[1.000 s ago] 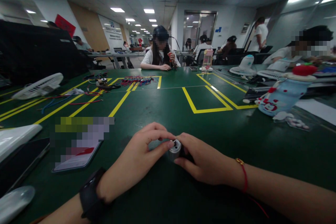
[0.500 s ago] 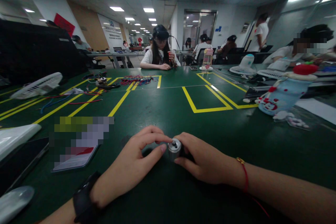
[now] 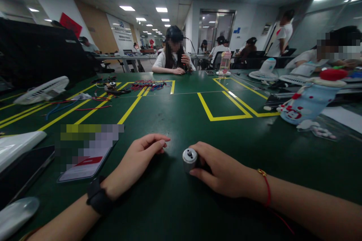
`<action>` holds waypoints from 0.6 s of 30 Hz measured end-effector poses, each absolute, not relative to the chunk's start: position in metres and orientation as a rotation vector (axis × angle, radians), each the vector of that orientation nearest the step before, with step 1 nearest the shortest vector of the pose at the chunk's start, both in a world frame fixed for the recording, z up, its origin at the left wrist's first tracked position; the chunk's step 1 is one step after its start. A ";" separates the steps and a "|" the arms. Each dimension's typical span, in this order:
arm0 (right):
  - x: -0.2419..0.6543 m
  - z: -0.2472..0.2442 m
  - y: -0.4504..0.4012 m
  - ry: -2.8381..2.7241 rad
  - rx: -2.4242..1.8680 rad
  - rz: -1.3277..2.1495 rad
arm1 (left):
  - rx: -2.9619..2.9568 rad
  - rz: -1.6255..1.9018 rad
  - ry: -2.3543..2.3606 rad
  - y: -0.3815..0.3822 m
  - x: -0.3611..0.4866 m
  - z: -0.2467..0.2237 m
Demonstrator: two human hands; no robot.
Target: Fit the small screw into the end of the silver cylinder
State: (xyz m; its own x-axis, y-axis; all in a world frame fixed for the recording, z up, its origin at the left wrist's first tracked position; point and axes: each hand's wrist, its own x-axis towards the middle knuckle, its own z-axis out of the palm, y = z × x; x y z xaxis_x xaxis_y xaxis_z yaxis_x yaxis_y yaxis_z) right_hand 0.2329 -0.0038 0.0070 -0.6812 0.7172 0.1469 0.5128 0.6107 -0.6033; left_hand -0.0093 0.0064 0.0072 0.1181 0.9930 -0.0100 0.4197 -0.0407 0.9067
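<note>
My right hand (image 3: 216, 171) is wrapped round a small silver electric motor (image 3: 190, 159), gripping its side with fingers and thumb. The motor stands upright on the green table (image 3: 181, 120), its stub shaft and small dark holes facing up. Its far right side is hidden behind my fingers. To the left of the motor, apart from it, my left hand (image 3: 138, 158) hovers low over the table. Its index finger points out loosely, the thumb lies close by, and nothing shows in it.
A flat, partly masked phone-like thing (image 3: 90, 167) lies left, near a white mouse (image 3: 18, 214). Wires (image 3: 148, 85) and a white fan (image 3: 42, 90) are farther back. A blue bottle (image 3: 309, 101) stands right. Across the table sits a person (image 3: 174, 52).
My left hand has drawn back leftward from the motor's top, where its index finger was touching. My right hand still holds the motor in nearly the same place.
</note>
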 end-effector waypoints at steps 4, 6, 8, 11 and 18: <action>0.233 0.008 -0.004 -2.456 -0.982 0.765 | 1.621 0.880 1.414 0.004 -0.008 0.010; 0.233 0.008 -0.004 -2.456 -0.981 0.768 | 1.630 0.884 1.408 0.004 -0.009 0.009; 0.233 0.009 -0.004 -2.454 -0.984 0.766 | 1.640 0.886 1.400 0.004 -0.010 0.007; 0.233 0.008 -0.005 -2.458 -0.985 0.761 | 1.649 0.891 1.384 0.005 -0.011 0.004; 0.234 0.007 -0.005 -2.448 -0.979 0.756 | 1.694 0.882 1.392 0.004 -0.009 0.008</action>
